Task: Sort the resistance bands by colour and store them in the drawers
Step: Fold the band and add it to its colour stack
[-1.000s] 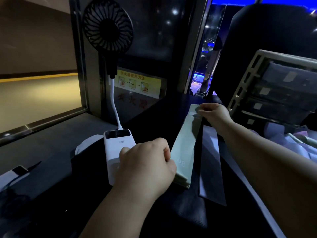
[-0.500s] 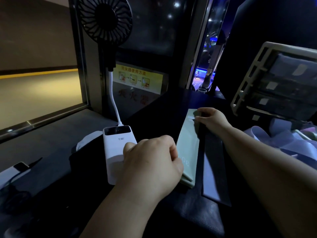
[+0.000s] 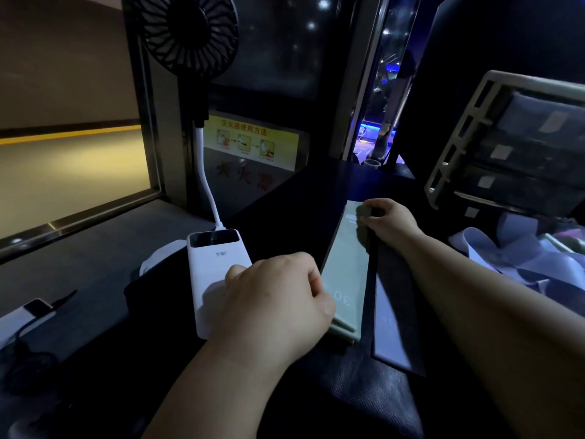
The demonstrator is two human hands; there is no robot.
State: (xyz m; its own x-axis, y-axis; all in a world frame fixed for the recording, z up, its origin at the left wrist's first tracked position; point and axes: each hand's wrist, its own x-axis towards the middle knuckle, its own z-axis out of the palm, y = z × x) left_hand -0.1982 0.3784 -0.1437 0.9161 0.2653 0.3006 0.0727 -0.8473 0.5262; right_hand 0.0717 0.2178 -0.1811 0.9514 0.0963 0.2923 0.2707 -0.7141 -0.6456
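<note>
The left hand (image 3: 278,299) is pinching the near end of the flat pale-green resistance band stack (image 3: 345,274) on the dark counter (image 3: 316,198); the right hand (image 3: 389,220) is gripping its far end, likely squaring it. Beyond, the cream-framed drawer unit (image 3: 456,137) is sitting with its drawers pushed in, contents hidden.

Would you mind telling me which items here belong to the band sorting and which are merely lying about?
Part of the job: green bands, purple band, loose band pile, drawer unit, left hand, right hand.

Lying about: power bank, fan, white cable.
</note>
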